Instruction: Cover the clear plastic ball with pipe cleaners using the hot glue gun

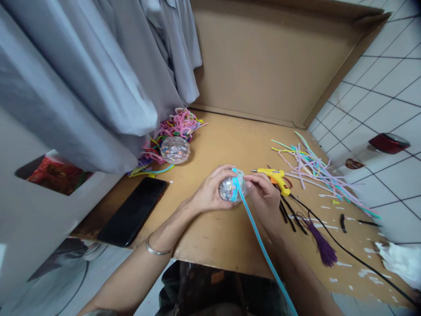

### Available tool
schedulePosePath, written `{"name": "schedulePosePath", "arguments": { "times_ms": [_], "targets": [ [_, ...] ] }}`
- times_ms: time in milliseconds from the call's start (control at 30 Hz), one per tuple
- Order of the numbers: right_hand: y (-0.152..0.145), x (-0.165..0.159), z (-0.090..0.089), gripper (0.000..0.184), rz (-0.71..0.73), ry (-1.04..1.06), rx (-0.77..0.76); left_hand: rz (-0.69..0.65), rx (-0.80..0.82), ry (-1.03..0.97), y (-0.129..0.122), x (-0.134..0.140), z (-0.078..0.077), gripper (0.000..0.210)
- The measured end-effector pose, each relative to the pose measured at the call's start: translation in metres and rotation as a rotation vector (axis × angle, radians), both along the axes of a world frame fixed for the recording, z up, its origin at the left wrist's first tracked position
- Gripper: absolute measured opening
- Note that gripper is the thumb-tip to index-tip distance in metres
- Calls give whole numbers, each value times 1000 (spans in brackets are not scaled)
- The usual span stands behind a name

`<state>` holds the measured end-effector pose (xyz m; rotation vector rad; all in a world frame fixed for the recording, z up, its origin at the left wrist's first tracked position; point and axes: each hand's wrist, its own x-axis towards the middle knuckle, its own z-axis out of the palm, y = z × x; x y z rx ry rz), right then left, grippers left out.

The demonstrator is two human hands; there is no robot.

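Note:
My left hand (212, 188) is wrapped around the left side of a clear, faceted ball (226, 189), holding it above the table. A band of light-blue pipe cleaner (255, 228) runs around the ball, and its long loose end trails down toward the lower right. At the ball's right edge, my right hand (263, 191) has its thumb and forefinger pinched together; whatever lies between the fingertips is too small to make out. Just beyond that hand lies a yellow glue gun (274, 175), its nozzle pointing left.
Another clear ball (175, 150) rests against a heap of coloured pipe cleaners (180, 123). A phone (133, 213) lies at left. Rightward are loose pastel pipe cleaners (305, 162), a purple tassel (320, 243), black sticks, the gun's cord and a red-capped jar (388, 142). Cardboard (272, 61) stands behind.

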<state>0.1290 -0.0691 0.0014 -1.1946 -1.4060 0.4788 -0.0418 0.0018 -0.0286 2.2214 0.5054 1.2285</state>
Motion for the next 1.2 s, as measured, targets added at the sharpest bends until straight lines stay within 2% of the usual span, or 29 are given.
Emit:
{"name": "schedulePosePath", "arguments": {
  "times_ms": [333,500,600,833,1000,1200],
  "targets": [
    [5,5,1,18,-118,48,7,-52,295,35,-1,3,-12,68],
    [10,12,0,25,-30,65,-66,-48,383,22,-6,6,-12,60],
    [9,13,1,30,24,6,-51,-52,395,-5,-9,6,-10,60],
    [-3,8,10,29,14,-172,86,-62,328,4,-11,6,-10,66],
    [-9,4,16,26,112,-114,75,-27,409,-21,-6,8,-11,67],
    [-4,13,11,27,52,51,9,-67,519,-7,-10,8,-10,55]
  ]
}}
